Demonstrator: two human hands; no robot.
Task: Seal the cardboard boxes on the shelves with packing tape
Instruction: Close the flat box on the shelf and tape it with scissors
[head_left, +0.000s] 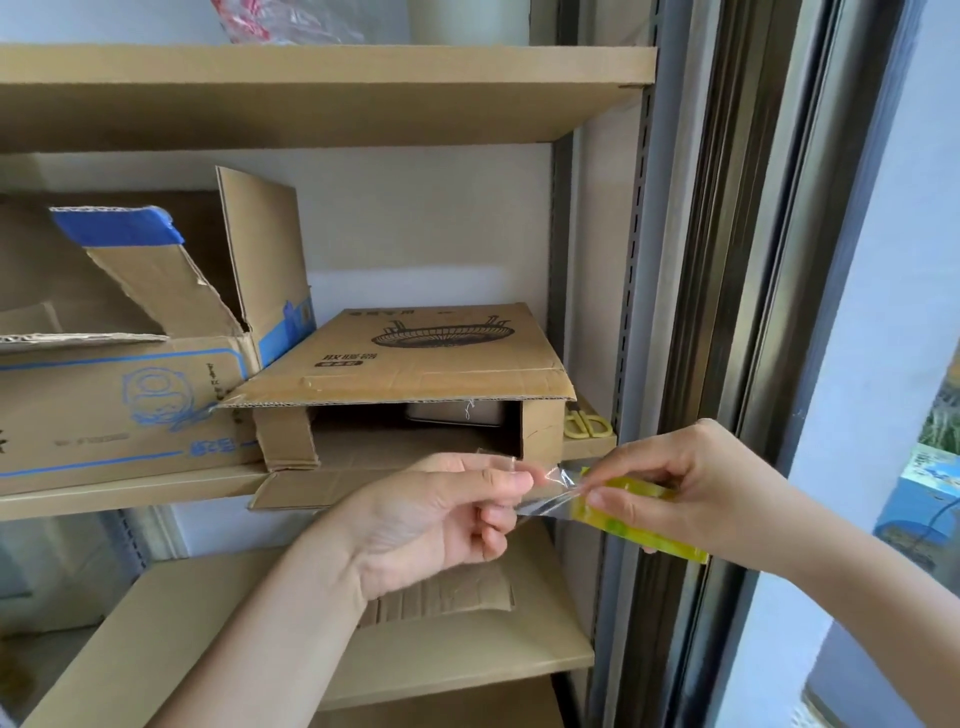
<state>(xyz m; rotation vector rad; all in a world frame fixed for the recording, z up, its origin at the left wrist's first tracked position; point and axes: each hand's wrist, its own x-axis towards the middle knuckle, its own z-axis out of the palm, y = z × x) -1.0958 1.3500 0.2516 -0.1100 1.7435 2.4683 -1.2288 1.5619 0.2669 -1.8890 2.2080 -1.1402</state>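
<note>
Your right hand (691, 483) grips the yellow tape roll (641, 514), fingers curled round it, thumb on its face. Your left hand (441, 512) pinches the free end of the clear tape strip (550, 491) between thumb and forefinger, other fingers curled under. Roll and end are held apart so the strip stays taut and doesn't fold onto itself. The strip spans the short gap between your hands, just below the open front of the flat box (410, 358) on the middle shelf (130, 486). Its bottom flap (311, 488) hangs down, unsealed. The strip looks short, though glare makes its edges hard to read. Larger blue-printed box (119, 410) on the left also stands open.
</note>
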